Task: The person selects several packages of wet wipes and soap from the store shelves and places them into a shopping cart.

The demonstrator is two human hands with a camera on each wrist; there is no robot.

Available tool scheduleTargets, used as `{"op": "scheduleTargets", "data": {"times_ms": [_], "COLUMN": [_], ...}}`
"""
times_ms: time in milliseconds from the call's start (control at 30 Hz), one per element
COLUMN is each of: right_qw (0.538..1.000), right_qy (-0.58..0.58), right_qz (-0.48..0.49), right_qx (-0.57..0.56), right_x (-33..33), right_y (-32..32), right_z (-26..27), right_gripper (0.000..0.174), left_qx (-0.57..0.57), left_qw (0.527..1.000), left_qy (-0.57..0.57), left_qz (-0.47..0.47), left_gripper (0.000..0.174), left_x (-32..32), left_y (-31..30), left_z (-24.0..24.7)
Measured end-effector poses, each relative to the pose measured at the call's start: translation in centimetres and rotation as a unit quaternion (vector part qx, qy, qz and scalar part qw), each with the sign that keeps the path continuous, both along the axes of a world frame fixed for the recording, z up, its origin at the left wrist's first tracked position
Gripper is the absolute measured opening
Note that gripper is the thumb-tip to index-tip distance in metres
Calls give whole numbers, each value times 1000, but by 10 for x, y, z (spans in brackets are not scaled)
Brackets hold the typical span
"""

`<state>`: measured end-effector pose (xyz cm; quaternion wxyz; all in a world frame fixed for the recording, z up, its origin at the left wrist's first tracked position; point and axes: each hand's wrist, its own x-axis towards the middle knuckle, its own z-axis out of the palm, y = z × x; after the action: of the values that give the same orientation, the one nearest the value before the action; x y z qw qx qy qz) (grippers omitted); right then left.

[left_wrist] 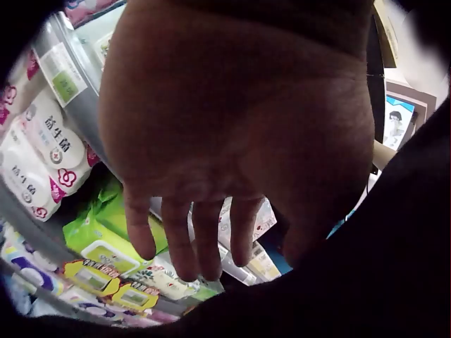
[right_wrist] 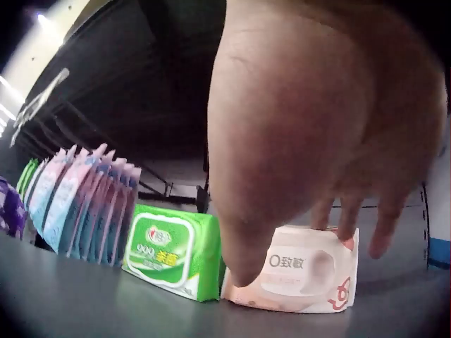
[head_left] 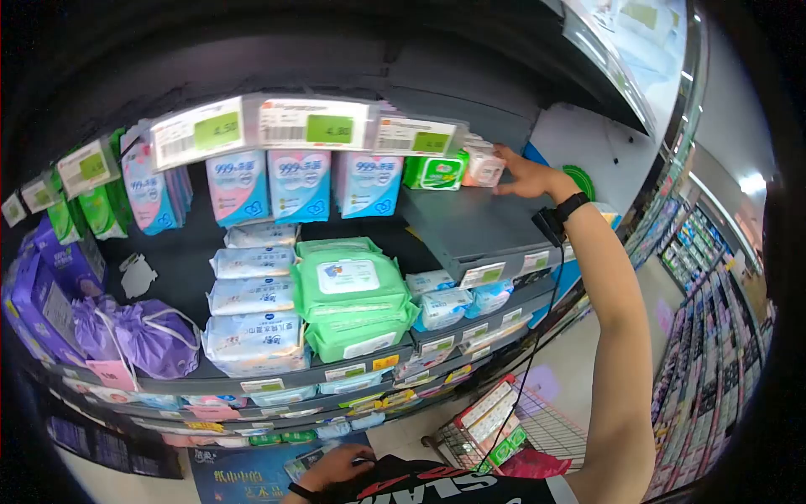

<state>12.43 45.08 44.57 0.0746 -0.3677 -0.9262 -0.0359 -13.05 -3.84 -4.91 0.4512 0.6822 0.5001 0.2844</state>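
Observation:
My right hand reaches to the upper shelf at a small pink pack of wipes. In the right wrist view the thumb lies across the pack's front left edge, and the other fingers come down at its top and far side, their tips partly hidden. A green pack of wipes stands upright right beside the pink one. Low near the body, my left hand hangs with nothing in it. The left wrist view shows its palm and extended fingers in front of lower shelves.
Large green wipes packs and white wipes packs are stacked on the shelf below. Blue-pink packets hang left of the upper shelf. Price tags stick out in front. A shopping cart stands at the lower right.

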Motion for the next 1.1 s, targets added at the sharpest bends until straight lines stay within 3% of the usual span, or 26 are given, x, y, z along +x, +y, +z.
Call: {"op": "scheduleTargets", "data": {"times_ms": [267,367,567,667,767,833,867,900,967,1100], "right_qw": [987,981,991,978,978,983,983,984,981,988], "right_qy": [-115,-131,-85,-84,-141,-100,-117,-96,-122,-96], "right_qz": [-83,-45,-83,-45,24,-2,-1,-10,-83,27], "right_qx": [77,138,59,186,154,151,143,148,125,115], "right_x": [-27,-24,-30,-27,-17,-14,-12,-9,-14,3], "right_y": [-8,8,1,0,7,-8,-10,-18,-35,-19], "right_z": [2,-7,4,-2,-11,-9,-6,-8,-3,-9], "right_gripper": [98,97,96,94,87,80,85,78,75,66], "left_qx": [102,119,121,136,140,111,118,113,106,111], "left_qw": [993,989,987,984,985,989,987,987,986,976], "left_qy": [63,73,78,91,79,78,80,83,87,87], "left_qz": [-21,-39,-73,-76,-62,-57,-69,-78,-99,-164], "left_gripper": [42,41,41,43,43,41,41,40,40,35], "left_x": [25,29,23,21,20,20,20,20,24,36], "left_y": [41,52,56,56,56,56,59,59,60,66], "left_z": [9,8,-4,-17,-16,9,8,10,21,2]}}
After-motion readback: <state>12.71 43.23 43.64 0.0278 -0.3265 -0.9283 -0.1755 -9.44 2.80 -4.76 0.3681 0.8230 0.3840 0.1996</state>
